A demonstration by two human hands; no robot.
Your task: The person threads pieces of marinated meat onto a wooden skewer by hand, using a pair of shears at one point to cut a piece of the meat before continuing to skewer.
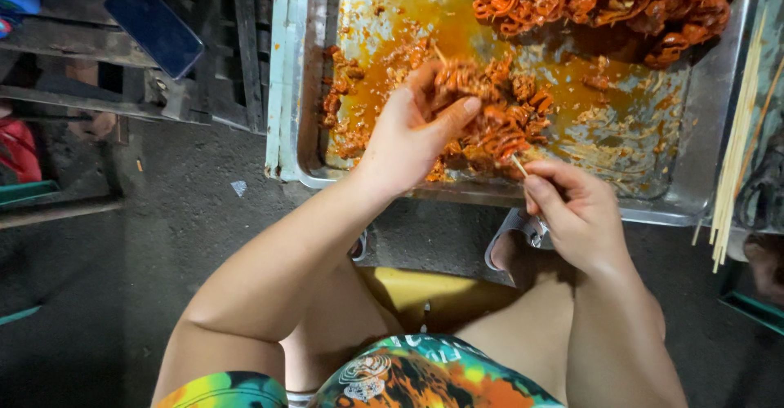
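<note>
Your left hand closes its grip on a clump of orange marinated meat, thumb pressed over it, above the near part of the metal tray. Your right hand pinches the lower end of a thin bamboo skewer. Skewer's long axis runs diagonally, tip pointing up-left into the meat, butt toward you. More meat heaped at the tray's far side. Spare skewers lie along the right rim. Dark phone far left.
</note>
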